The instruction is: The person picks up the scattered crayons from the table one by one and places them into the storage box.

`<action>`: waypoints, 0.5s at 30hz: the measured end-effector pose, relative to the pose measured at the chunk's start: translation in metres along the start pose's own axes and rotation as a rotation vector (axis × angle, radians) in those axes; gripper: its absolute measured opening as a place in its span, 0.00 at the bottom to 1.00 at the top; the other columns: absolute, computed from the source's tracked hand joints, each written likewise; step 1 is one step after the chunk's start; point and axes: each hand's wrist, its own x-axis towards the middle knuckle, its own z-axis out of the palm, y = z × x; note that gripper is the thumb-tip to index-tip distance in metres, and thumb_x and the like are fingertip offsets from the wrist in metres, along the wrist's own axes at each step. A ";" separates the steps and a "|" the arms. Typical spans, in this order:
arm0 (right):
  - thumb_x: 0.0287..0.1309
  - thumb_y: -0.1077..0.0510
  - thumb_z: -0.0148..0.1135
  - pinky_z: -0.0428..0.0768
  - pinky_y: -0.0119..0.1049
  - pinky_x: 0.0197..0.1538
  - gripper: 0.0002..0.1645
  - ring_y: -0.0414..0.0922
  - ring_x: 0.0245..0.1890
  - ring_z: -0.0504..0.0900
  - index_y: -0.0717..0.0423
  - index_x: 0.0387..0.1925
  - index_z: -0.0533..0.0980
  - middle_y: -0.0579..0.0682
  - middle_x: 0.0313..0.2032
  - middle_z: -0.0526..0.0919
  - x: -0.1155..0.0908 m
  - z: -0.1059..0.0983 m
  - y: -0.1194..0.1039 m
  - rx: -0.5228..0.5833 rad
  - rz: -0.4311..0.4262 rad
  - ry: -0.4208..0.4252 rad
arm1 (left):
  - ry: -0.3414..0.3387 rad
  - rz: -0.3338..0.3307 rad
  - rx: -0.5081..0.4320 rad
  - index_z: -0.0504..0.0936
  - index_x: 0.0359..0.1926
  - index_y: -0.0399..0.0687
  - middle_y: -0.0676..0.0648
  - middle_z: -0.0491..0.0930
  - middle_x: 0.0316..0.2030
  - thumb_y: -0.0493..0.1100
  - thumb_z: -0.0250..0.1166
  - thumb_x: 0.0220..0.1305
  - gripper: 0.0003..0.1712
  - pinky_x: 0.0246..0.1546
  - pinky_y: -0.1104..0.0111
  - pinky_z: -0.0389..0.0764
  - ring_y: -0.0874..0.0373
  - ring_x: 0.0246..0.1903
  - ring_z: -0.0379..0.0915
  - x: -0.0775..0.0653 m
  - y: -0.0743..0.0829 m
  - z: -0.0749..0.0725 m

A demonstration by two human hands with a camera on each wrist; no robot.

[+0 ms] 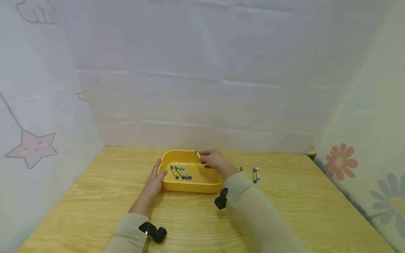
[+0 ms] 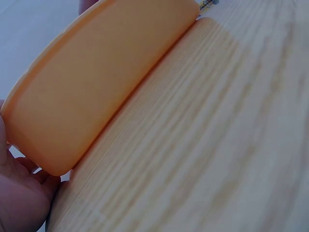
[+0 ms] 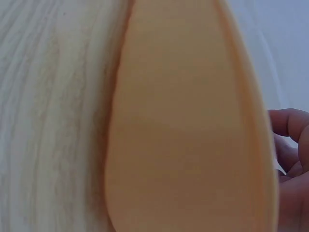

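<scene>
A yellow plastic tray [image 1: 191,187] with rounded corners sits on the table. At its left end my left hand [image 1: 153,184] grips the wall, thumb over the rim and fingers around the outside; the left wrist view shows those fingers at the tray's corner. Above the right part of the tray, my right hand [image 1: 217,163] pinches a crayon [image 1: 198,154] with a blue-and-white wrapper, tilted. Several crayons [image 1: 181,173] lie side by side inside the tray on the left. In the right wrist view the tray wall [image 3: 183,121] hides the crayon and part of the hand [image 3: 292,150].
To the right of the tray, two crayons [image 1: 254,175] lie together on the wooden table [image 1: 300,211]. Another crayon [image 1: 242,169] shows partly behind my right forearm. A pale cloth backdrop [image 1: 205,105] stands along the table's far edge and both sides.
</scene>
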 end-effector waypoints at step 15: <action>0.61 0.65 0.60 0.76 0.29 0.30 0.23 0.40 0.27 0.74 0.63 0.59 0.76 0.55 0.39 0.83 0.009 0.039 0.015 -0.095 0.046 -0.024 | 0.018 -0.012 0.014 0.35 0.79 0.57 0.38 0.32 0.78 0.46 0.44 0.77 0.38 0.74 0.40 0.34 0.35 0.76 0.27 0.000 0.000 0.002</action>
